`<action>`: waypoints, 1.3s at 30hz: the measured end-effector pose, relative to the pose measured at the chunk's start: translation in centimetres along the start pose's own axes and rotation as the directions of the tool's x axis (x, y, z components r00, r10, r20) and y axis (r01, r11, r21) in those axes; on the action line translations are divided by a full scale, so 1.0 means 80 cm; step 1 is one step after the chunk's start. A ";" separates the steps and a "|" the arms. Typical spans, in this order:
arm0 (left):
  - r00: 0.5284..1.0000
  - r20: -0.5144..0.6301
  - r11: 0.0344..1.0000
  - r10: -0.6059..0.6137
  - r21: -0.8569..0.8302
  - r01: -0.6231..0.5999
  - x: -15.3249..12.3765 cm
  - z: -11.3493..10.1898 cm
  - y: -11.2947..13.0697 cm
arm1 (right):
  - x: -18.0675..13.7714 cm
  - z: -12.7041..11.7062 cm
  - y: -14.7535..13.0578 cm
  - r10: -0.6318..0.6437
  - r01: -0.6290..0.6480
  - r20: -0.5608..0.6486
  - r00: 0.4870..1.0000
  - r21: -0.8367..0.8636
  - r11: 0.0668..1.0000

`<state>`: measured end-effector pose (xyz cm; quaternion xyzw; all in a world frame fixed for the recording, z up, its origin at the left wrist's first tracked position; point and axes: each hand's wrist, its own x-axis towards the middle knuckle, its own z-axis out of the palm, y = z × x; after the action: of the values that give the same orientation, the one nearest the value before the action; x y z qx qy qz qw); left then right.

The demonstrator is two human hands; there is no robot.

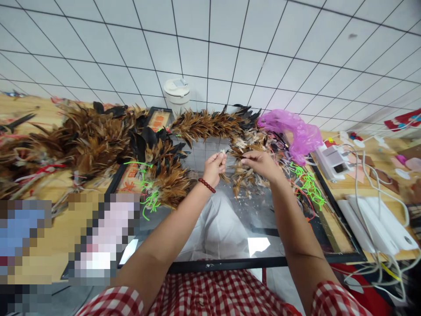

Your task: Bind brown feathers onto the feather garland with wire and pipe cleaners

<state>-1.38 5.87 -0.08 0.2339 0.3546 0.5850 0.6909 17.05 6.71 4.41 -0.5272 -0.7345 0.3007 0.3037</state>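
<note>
My left hand (215,168), with a red bead bracelet at the wrist, is closed in a pinch on the pale quill end of a small bunch of brown feathers (235,154). My right hand (259,163) is closed on the same bunch from the right. Both hands hover over a glass table top (230,228). Strings of brown and black feathers (210,125) arch behind the hands, and a big heap of feathers (82,140) lies to the left.
A white lidded cup (177,94) stands at the back against the tiled wall. A pink plastic bag (292,131) lies right of the feathers, with green cords (309,184), white cables and white devices (332,160) on the wooden table at right.
</note>
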 end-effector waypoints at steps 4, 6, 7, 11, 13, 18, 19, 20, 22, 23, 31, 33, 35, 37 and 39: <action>1.000 0.000 1.000 -0.004 0.008 0.004 0.000 0.000 0.001 | -0.002 0.020 -0.006 -0.137 0.071 -0.158 0.978 -0.366 0.928; 1.000 0.003 1.000 -0.005 0.009 0.005 0.000 0.000 0.000 | -0.003 0.038 -0.011 -0.168 0.108 -0.105 0.980 -0.427 0.898; 1.000 0.005 1.000 -0.001 0.006 0.001 0.000 -0.001 0.000 | -0.004 0.047 -0.013 -0.163 0.121 -0.051 0.985 -0.465 0.877; 1.000 0.003 1.000 0.012 -0.004 -0.012 0.002 -0.003 -0.002 | -0.004 0.058 -0.012 -0.113 0.131 0.066 0.991 -0.546 0.828; 1.000 -0.001 1.000 0.004 -0.001 -0.004 0.002 -0.003 -0.002 | -0.002 0.047 -0.010 -0.146 0.119 -0.027 0.989 -0.448 0.886; 1.000 0.003 1.000 0.007 -0.006 -0.007 0.002 -0.004 -0.002 | -0.002 0.003 -0.017 -0.183 0.166 -0.405 0.896 -0.077 0.983; 1.000 0.004 1.000 0.008 -0.007 -0.008 0.001 -0.004 -0.002 | -0.004 -0.003 -0.019 -0.185 0.187 -0.413 0.891 -0.037 0.982; 1.000 0.005 1.000 0.007 -0.009 -0.007 0.001 -0.005 -0.002 | -0.006 -0.009 -0.021 -0.199 0.209 -0.375 0.905 -0.014 0.978; 1.000 0.003 1.000 0.004 -0.011 -0.004 0.001 -0.004 -0.002 | -0.009 -0.020 -0.019 -0.229 0.229 -0.157 0.961 -0.016 0.973; 1.000 -0.001 1.000 0.003 -0.012 -0.003 0.001 -0.004 -0.002 | -0.010 -0.025 -0.017 -0.219 0.218 -0.015 0.976 -0.044 0.975; 1.000 -0.010 1.000 -0.006 0.008 0.006 0.002 -0.004 -0.003 | 0.000 -0.006 0.007 -0.165 0.086 -0.141 0.976 -0.448 0.890; 1.000 -0.003 1.000 -0.006 0.007 0.006 0.002 -0.004 -0.003 | 0.002 0.017 0.005 -0.148 0.068 -0.122 0.982 -0.498 0.864; 1.000 0.005 1.000 -0.004 0.008 0.004 0.003 -0.004 -0.003 | 0.002 0.038 0.001 -0.123 0.065 -0.061 0.991 -0.581 0.812; 1.000 0.008 1.000 -0.001 0.014 0.001 0.003 -0.004 -0.003 | 0.002 0.049 0.000 -0.078 0.058 -0.003 0.997 -0.642 0.765; 1.000 0.005 1.000 0.002 0.020 -0.002 0.003 -0.003 -0.003 | 0.002 0.048 0.000 -0.068 0.060 0.012 0.998 -0.627 0.777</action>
<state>-1.43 6.02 -0.47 0.2426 0.3587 0.5813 0.6889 14.06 6.37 2.01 -0.5745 -0.8084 0.0260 0.1255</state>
